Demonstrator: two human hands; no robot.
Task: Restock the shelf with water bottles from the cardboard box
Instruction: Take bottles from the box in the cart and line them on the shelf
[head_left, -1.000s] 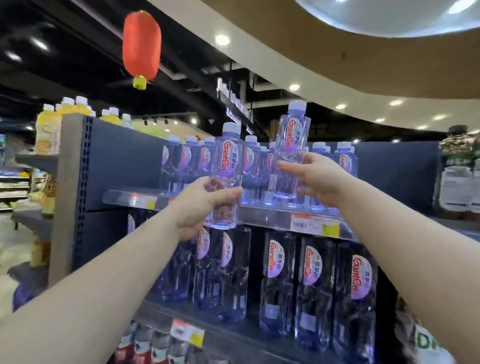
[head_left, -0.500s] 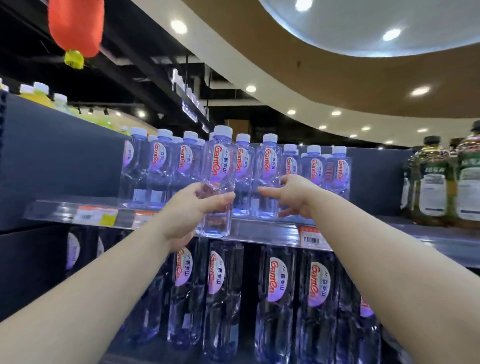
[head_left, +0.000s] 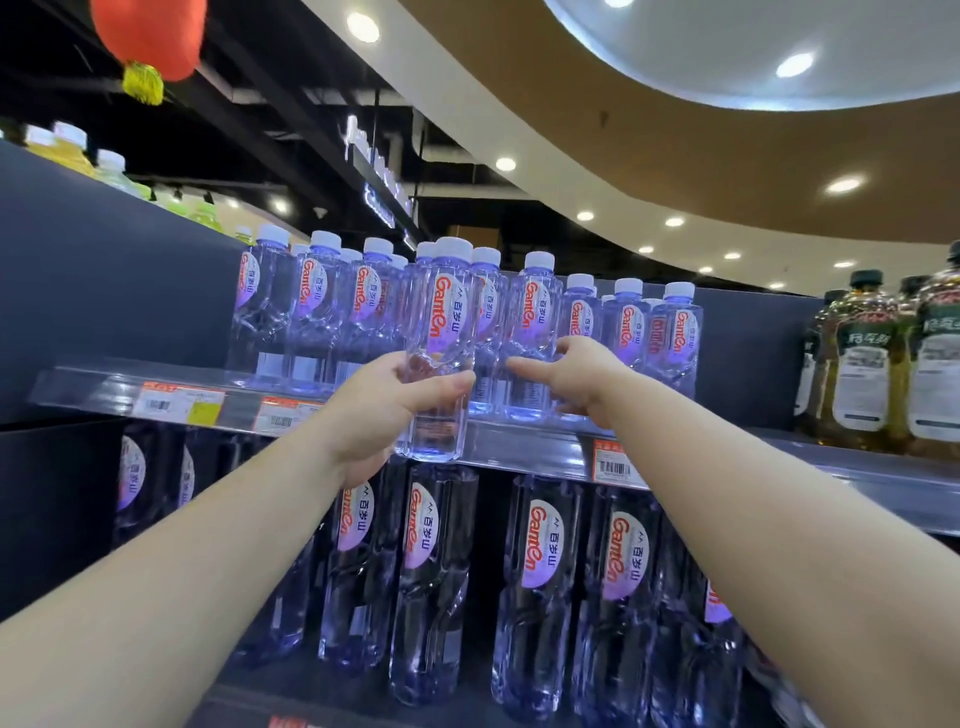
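Observation:
My left hand (head_left: 384, 410) is shut on a small clear water bottle (head_left: 447, 312) with a white cap and a red-lettered label. It holds the bottle upright just in front of the upper shelf's front edge (head_left: 519, 447). A row of matching bottles (head_left: 322, 312) stands on that shelf. My right hand (head_left: 582, 374) reaches onto the shelf further right. Its fingers are stretched left against the lower part of a standing bottle (head_left: 535, 312), and nothing is lifted. No cardboard box is in view.
Larger water bottles (head_left: 535, 571) fill the shelf below. Dark-capped bottles with white labels (head_left: 862, 374) stand at the right on the upper level. Yellow drinks (head_left: 67, 150) sit on top of the dark side panel at left. A red lantern (head_left: 150, 31) hangs overhead.
My right hand has lowered its raised bottle into the shelf row and now rests against the standing bottles. My left hand keeps its bottle near the shelf edge. The view has shifted right.

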